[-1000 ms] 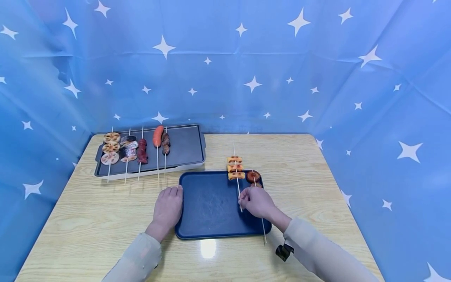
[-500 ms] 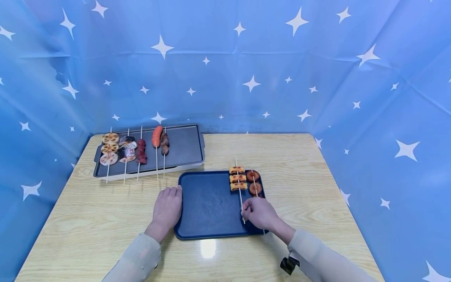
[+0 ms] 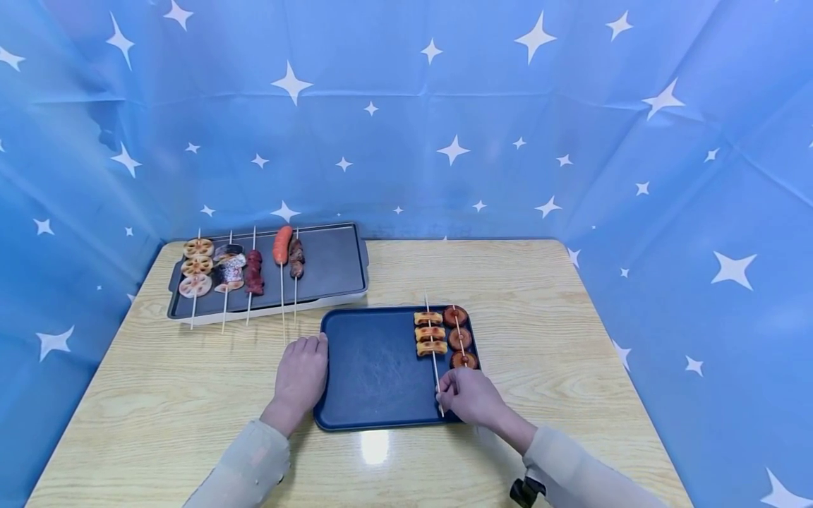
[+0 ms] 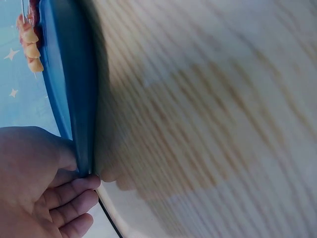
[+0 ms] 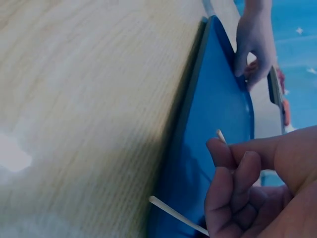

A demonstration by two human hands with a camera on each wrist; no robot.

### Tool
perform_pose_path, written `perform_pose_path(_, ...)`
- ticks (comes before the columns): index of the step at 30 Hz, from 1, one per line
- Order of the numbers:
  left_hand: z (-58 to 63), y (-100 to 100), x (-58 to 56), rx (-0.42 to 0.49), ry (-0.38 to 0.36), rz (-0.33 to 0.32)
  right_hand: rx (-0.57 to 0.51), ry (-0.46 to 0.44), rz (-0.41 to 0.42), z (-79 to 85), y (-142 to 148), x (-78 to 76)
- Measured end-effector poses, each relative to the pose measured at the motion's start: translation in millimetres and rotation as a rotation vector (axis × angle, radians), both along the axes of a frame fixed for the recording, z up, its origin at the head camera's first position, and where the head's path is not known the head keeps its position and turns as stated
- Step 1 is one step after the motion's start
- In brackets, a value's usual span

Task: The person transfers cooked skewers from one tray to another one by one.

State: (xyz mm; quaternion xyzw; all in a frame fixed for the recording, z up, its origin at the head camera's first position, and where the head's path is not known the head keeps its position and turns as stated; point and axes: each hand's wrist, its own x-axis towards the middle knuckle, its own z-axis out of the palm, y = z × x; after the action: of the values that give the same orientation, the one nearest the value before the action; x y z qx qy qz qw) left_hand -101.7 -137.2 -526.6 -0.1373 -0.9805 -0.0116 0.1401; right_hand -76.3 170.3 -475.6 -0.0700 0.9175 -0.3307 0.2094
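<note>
My left hand [image 3: 302,375] grips the left edge of the dark blue tray [image 3: 375,374]; in the left wrist view its thumb and forefinger pinch the tray's rim [image 4: 84,109]. Over the tray's right part, my right hand [image 3: 471,396] pinches the lower stick of a skewer of yellow, brown-marked food pieces [image 3: 430,334]. Those pieces lie at the tray's far right, beside a skewer of round brown mushroom caps [image 3: 460,339]. My right hand hides that second stick's lower part in the head view; its end [image 5: 173,214] shows in the right wrist view.
A grey griddle [image 3: 332,261] stands at the back left. On it lie skewers of lotus root slices [image 3: 197,267], fish-like pieces [image 3: 229,269], dark red meat [image 3: 254,272], a red sausage [image 3: 282,245] and brown meat [image 3: 296,258]. A starry blue curtain [image 3: 394,106] surrounds the wooden table.
My right hand has drawn the yellow skewer towards me and slightly right, lowering its pieces inside the tray beside the mushroom skewer. My left hand stays at the tray's edge.
</note>
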Motion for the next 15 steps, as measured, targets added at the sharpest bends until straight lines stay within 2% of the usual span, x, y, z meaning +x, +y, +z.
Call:
perform_pose_path(10,1.1,0.6,0.1,-0.001,-0.028,0.01,-0.032,-0.042,-0.025,-3.0,1.0,6.1)
perform_pose_path(15,1.2,0.9,0.1,-0.002,-0.027,0.009,-0.031,-0.021,-0.021,-7.1,3.1,6.9)
